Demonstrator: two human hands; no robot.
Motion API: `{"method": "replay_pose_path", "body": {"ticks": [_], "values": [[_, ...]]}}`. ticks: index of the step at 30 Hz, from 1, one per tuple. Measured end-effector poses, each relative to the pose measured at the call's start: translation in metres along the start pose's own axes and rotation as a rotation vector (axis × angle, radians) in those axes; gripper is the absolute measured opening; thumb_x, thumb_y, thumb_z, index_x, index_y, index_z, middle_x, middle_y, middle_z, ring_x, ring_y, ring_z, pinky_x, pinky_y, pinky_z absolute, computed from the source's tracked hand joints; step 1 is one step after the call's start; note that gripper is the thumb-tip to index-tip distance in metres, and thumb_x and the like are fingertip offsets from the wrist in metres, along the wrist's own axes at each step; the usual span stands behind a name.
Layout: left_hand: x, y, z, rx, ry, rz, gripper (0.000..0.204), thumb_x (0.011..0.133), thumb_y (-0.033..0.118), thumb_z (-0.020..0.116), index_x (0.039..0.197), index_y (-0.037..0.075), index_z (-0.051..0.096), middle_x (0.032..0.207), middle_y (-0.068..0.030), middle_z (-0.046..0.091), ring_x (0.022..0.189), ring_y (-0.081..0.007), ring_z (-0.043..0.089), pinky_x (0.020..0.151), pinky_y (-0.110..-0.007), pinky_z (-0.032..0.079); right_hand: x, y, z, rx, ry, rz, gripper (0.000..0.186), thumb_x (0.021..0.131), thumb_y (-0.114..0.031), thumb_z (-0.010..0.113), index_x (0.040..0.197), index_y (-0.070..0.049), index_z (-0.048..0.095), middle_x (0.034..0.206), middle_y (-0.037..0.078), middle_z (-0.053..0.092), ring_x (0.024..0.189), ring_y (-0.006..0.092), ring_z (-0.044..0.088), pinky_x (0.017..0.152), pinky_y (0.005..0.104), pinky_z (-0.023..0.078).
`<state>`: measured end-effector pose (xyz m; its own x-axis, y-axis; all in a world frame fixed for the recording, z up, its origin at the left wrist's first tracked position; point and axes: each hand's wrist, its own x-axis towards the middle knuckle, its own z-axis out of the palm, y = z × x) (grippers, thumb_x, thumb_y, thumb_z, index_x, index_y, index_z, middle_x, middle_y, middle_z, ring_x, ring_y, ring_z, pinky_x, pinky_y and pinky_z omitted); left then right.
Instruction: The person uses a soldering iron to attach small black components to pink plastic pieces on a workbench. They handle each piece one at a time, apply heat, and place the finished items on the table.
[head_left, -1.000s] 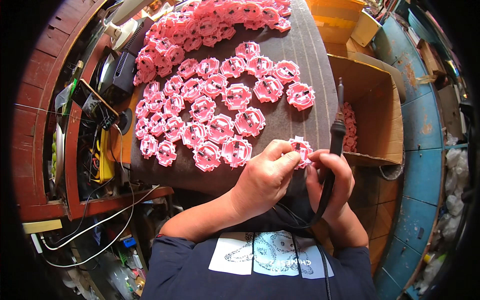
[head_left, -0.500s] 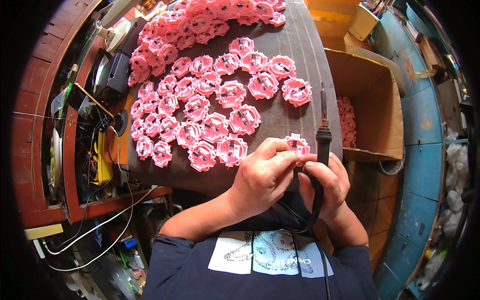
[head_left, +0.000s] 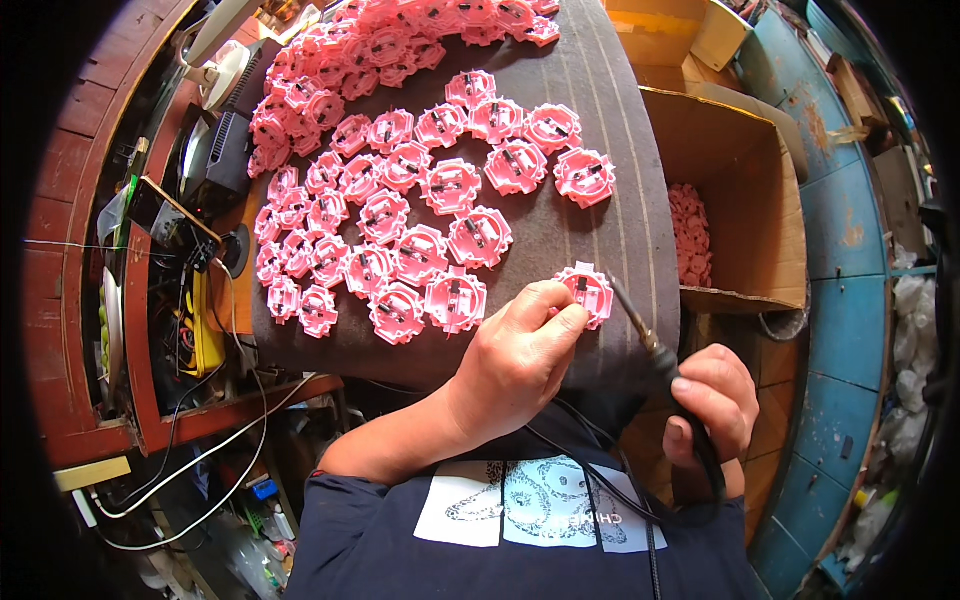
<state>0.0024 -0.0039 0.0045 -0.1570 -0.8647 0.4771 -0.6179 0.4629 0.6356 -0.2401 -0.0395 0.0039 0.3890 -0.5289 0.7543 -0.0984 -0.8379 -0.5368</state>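
In my right hand point(head_left: 718, 400) is a soldering iron point(head_left: 664, 364), gripped by its black handle. Its metal tip slants up and left, close to the right edge of a pink plastic part point(head_left: 592, 291). That part is roughly round with notched edges and carries a small black component. My left hand point(head_left: 515, 350) is closed in a pinch at the part's lower left edge. What its fingertips hold is hidden. Left of it, several similar pink parts point(head_left: 420, 254) lie spread over the dark, striped work surface point(head_left: 590, 240).
More pink parts point(head_left: 390, 45) are heaped at the far left. An open cardboard box point(head_left: 745, 130) on the right holds others. The iron's black cord point(head_left: 570, 455) runs across my front. Blue cabinets point(head_left: 845, 310) stand at the right, cluttered shelves point(head_left: 185, 240) at the left.
My right hand has moved right and down, away from my left hand. The iron has swung from upright to slanting, its tip now beside the pink part. My left hand keeps its pinch.
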Motion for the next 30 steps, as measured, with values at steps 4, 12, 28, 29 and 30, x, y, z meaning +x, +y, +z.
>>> {"method": "replay_pose_path", "body": {"ticks": [4, 12, 28, 29, 30], "values": [[0.0007, 0.0043, -0.0011, 0.037, -0.014, -0.022, 0.033, 0.085, -0.014, 0.074, 0.115, -0.002, 0.069, 0.11, -0.017, 0.066, 0.087, -0.0307, 0.074, 0.072, -0.038, 0.061, -0.0049, -0.0072, -0.0055, 0.011, -0.028, 0.017, 0.021, 0.089, -0.015, 0.073, 0.106, -0.004, 0.068, 0.079, 0.008, 0.063, 0.061, 0.0232, 0.057, 0.053, 0.0347, 0.044], [0.0019, 0.0058, -0.001, 0.062, -0.012, -0.009, 0.032, 0.085, -0.013, 0.077, 0.114, -0.003, 0.07, 0.109, -0.0168, 0.066, 0.087, -0.031, 0.074, 0.072, -0.039, 0.061, -0.0067, -0.0048, -0.0018, 0.022, -0.037, 0.008, 0.024, 0.08, -0.008, 0.069, 0.103, -0.004, 0.068, 0.077, 0.008, 0.064, 0.059, 0.0224, 0.056, 0.053, 0.0346, 0.043], [-0.0003, 0.0033, 0.001, 0.051, -0.013, -0.007, 0.031, 0.085, -0.012, 0.076, 0.115, -0.004, 0.07, 0.111, -0.0176, 0.066, 0.086, -0.031, 0.074, 0.072, -0.038, 0.06, -0.0065, -0.0045, -0.0016, 0.016, -0.04, 0.013, 0.026, 0.075, -0.006, 0.068, 0.101, -0.003, 0.067, 0.076, 0.007, 0.064, 0.058, 0.0225, 0.056, 0.053, 0.0353, 0.043], [-0.0003, 0.0033, 0.0008, 0.054, -0.01, -0.005, 0.031, 0.085, -0.012, 0.076, 0.115, -0.004, 0.07, 0.111, -0.0176, 0.066, 0.086, -0.031, 0.074, 0.072, -0.038, 0.06, -0.0068, -0.0042, -0.0014, 0.015, -0.039, 0.012, 0.024, 0.077, -0.007, 0.068, 0.101, -0.003, 0.067, 0.076, 0.008, 0.064, 0.058, 0.0226, 0.056, 0.053, 0.0354, 0.043], [-0.0007, 0.0035, 0.0004, 0.058, -0.006, -0.004, 0.031, 0.085, -0.012, 0.076, 0.115, -0.004, 0.07, 0.111, -0.0176, 0.066, 0.087, -0.031, 0.074, 0.073, -0.038, 0.06, -0.0072, -0.004, -0.0008, 0.016, -0.039, 0.01, 0.022, 0.079, -0.007, 0.068, 0.101, -0.003, 0.067, 0.076, 0.008, 0.064, 0.058, 0.0227, 0.056, 0.053, 0.0354, 0.043]]}}
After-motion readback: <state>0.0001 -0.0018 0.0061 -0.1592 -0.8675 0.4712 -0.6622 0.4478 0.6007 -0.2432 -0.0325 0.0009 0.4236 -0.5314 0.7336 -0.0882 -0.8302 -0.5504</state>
